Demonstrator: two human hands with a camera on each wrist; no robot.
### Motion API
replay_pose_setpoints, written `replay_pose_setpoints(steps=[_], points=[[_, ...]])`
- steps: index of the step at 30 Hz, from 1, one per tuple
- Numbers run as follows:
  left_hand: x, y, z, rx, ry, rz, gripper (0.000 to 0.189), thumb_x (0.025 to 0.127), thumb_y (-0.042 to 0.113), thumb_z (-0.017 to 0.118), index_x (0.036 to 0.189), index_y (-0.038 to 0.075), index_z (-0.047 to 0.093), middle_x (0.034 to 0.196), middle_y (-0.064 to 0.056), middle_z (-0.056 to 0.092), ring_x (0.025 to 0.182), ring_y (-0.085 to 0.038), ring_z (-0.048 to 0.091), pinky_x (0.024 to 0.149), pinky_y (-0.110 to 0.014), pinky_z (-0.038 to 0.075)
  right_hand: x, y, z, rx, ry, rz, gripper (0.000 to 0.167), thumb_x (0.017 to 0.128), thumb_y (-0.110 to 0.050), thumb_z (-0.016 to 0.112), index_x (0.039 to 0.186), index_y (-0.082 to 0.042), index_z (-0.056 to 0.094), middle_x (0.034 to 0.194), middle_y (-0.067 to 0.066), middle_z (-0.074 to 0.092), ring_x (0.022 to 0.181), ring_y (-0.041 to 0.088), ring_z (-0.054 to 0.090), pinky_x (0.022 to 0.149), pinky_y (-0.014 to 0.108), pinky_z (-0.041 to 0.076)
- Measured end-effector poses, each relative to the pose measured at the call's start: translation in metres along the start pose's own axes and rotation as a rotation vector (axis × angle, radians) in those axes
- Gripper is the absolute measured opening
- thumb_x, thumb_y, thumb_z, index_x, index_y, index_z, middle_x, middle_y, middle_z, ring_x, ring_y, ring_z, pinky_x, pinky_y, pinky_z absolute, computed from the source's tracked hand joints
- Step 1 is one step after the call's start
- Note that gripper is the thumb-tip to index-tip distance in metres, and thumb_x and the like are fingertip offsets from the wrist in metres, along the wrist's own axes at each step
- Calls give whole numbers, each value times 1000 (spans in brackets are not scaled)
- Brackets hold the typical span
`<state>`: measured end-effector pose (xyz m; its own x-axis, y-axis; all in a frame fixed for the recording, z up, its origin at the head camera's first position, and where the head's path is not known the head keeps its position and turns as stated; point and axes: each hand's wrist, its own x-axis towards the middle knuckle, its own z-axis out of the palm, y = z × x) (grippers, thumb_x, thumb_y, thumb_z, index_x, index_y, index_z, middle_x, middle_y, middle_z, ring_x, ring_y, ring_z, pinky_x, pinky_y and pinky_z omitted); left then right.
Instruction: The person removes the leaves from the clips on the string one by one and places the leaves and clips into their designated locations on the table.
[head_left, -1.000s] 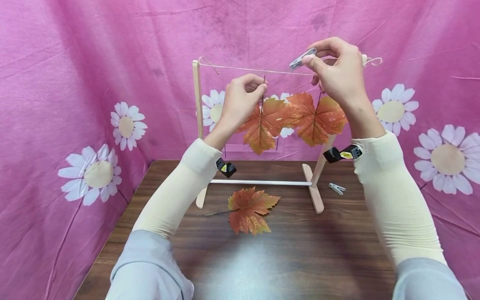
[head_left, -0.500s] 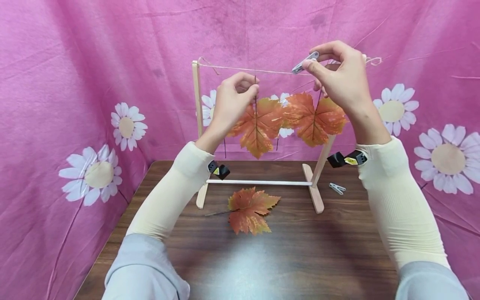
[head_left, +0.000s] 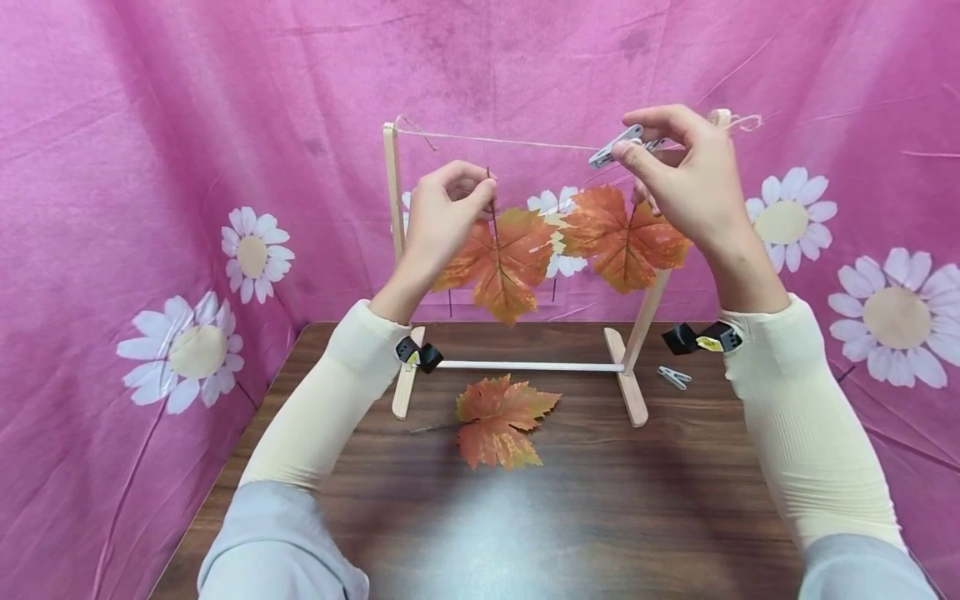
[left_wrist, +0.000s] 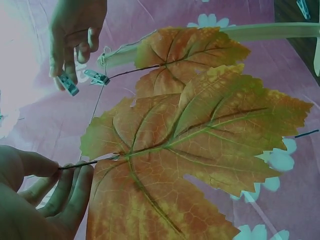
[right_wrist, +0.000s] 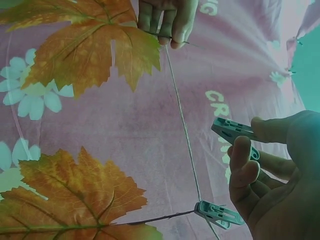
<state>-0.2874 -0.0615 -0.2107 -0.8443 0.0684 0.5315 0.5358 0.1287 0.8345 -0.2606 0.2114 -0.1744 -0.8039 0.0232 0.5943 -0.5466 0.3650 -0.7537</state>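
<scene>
Artificial autumn leaf (head_left: 501, 271), stem (left_wrist: 100, 161) pinched between left hand's (head_left: 444, 208) fingers, is drifting toward nine o'clock, widening its spacing from the pegged leaf (head_left: 628, 242) at three; right hand (head_left: 690, 179), fingers pinching a clothespin (head_left: 613, 147), is hovering at two.

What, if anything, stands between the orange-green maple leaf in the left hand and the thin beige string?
Nothing visible: in the head view, only pink fabric shows between the stem tip of the held leaf and the string. The hanging orange leaf, clipped by a grey plastic clothespin, is off to the right.
</scene>
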Motion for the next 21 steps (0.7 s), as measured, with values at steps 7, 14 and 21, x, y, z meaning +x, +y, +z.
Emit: replay_pose_setpoints(steps=[7, 14, 21], points=[[-7, -7, -12, 49, 24, -10, 11, 101, 9, 71, 104, 0, 76, 91, -12, 78, 81, -12, 73, 81, -27, 62, -12, 6, -3, -27, 8, -7, 26, 96, -18, 81, 121, -17, 75, 100, -12, 73, 56, 1, 67, 49, 15, 49], [-14, -14, -22, 78, 53, 16, 13, 99, 8, 74, 105, -3, 77, 95, -17, 80, 77, -4, 71, 82, -22, 57, -24, 16, -10, -13, -8, 22, 24, 95, -17, 81, 118, -18, 73, 98, -10, 74, 52, 4, 64, 49, 17, 51], [-26, -23, -29, 12, 54, -11, 14, 98, 6, 73, 104, -6, 76, 85, -7, 79, 71, -5, 72, 75, -23, 61, -42, 32, -17, -75, -13, 25, 28, 93, -21, 84, 119, -17, 75, 89, -13, 74, 65, 1, 67, 54, 15, 50]])
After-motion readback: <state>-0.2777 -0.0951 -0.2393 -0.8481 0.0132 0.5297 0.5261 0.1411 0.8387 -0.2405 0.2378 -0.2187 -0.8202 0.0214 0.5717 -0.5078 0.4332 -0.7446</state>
